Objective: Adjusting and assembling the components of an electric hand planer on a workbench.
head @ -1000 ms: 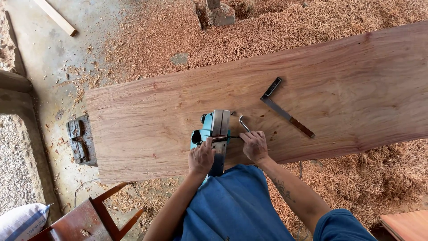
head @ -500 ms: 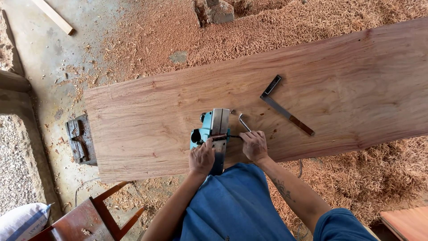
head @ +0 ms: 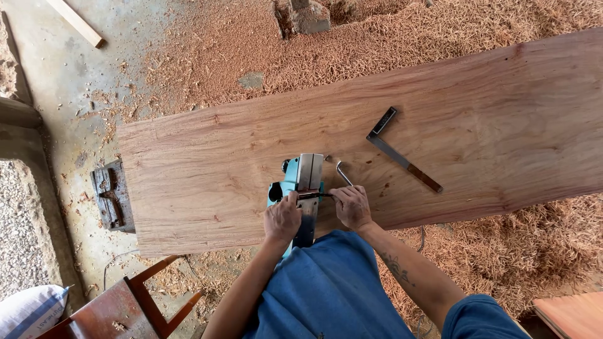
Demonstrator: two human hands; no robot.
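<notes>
- White sack [head: 28,307], bottom left corner, partly cut off by the frame.
- Reddish wooden chair [head: 135,304] just right of it, below the board's left end, on the floor.
- Dark metal bracket [head: 112,198] on the concrete floor [head: 44,81], just beside the board's left edge.
- Pale wooden strip [head: 78,22] top left, well apart from everything else.
- Wide wooden board [head: 477,100] runs from left of centre to the right edge, tilted up to the right; serves as the counter.
- Sawdust [head: 207,56] piled thick behind the board and under its right end.
- Left hand [head: 282,218] rests on the near body of the planer, fingers curled over it; grip looks closed on the housing, how tight cannot be told.
- Teal electric planer [head: 300,185] lies upturned on the board's near edge, metal base facing up, right in front of the person.
- Right hand [head: 352,207] just right of the planer, fingers pinched together on a thin dark tool [head: 314,196] that reaches across to the planer's base.
- Bent metal key [head: 343,172] lies on the board just above the right hand, touching nothing else.
- Metal try square [head: 402,150] lies flat further right, near but apart from the hand.
- Stone block [head: 311,16] at top centre in the sawdust.
- Orange-brown panel [head: 571,314] at bottom right corner.
- Blue shirt hides the board's near edge below the hands.
</notes>
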